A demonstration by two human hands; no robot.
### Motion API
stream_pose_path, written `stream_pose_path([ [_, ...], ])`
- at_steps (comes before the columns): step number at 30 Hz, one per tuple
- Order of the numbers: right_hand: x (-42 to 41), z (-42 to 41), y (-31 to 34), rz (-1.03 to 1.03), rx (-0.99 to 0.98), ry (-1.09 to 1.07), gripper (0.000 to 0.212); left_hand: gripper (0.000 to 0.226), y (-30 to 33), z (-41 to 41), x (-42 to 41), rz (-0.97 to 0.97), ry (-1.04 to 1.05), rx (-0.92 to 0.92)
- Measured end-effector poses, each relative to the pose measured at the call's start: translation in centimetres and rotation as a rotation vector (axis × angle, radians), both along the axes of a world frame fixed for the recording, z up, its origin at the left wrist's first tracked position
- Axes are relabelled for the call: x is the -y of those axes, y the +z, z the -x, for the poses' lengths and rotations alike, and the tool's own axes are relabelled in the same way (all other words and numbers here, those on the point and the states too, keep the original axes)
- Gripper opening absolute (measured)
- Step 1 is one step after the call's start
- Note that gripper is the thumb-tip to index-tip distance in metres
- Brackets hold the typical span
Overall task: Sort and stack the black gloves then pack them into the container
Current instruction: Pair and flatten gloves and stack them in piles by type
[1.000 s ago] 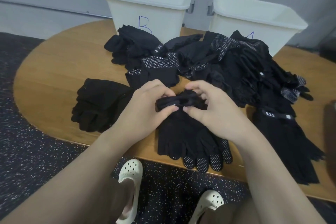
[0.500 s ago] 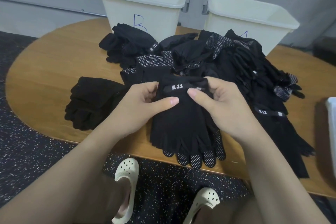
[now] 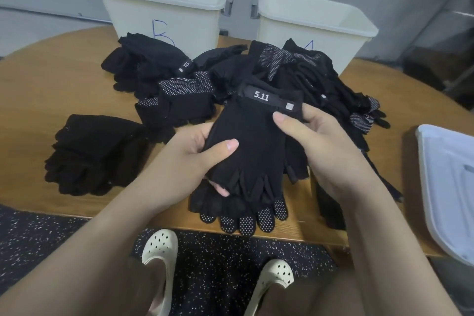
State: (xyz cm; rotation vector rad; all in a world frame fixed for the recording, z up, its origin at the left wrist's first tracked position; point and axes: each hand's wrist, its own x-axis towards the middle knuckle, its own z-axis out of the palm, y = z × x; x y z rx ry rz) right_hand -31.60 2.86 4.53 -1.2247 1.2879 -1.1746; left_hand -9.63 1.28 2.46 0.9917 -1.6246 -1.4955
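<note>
From my feed, both hands hold one black glove (image 3: 252, 136) up at the centre of the view, above the near edge of the wooden table (image 3: 51, 90). The left hand (image 3: 189, 159) grips the glove's left side — thumb across the front, fingers curled behind and showing at the lower edge. The right hand (image 3: 315, 141) pinches the cuff end at about 1 o'clock from the left hand, thumb lying just below the strap marked 5.11 (image 3: 268, 97). The glove's fingers hang toward 6 o'clock.

Directly under it, at 6 o'clock, a flat stack of gloves (image 3: 243, 215) lies on the table with white-dotted fingertips pointing at the table edge. At 9 o'clock sits a separate folded stack (image 3: 95, 154), apart from the rest. From 11 to 2 o'clock spreads the loose heap of black gloves (image 3: 295, 77), some showing dotted palms.

Behind the heap stand two cream bins: the one at 11 o'clock is marked B (image 3: 164, 5), the one at 1 o'clock (image 3: 315, 25) has its mark mostly hidden by gloves. A white lid-like piece (image 3: 448, 187) lies at 3 o'clock on the table's right end. White clogs (image 3: 160, 254) show below on the speckled floor.
</note>
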Motion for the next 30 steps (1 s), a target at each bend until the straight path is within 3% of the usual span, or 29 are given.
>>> stream_pose_path([
  [4,-1.3,2.5,0.2,-0.057,-0.084,-0.031,0.023,0.027,0.3,2.0,-0.6,0.009,-0.027,0.042],
  [9,-2.7,5.4,0.5,-0.007,-0.051,-0.146,0.022,0.015,0.8,5.4,-2.8,-0.035,-0.026,0.024],
  [18,-4.7,11.3,0.3,0.004,-0.112,-0.298,0.017,0.034,-0.7,11.6,-5.9,-0.087,-0.061,0.093],
  [22,-4.8,12.9,-0.8,-0.021,-0.156,-0.334,0.013,0.048,-0.8,13.1,-6.1,-0.086,-0.043,0.188],
  [30,-4.7,14.1,-2.2,-0.033,-0.247,-0.341,0.014,0.042,-1.3,14.2,-5.6,-0.041,-0.113,0.418],
])
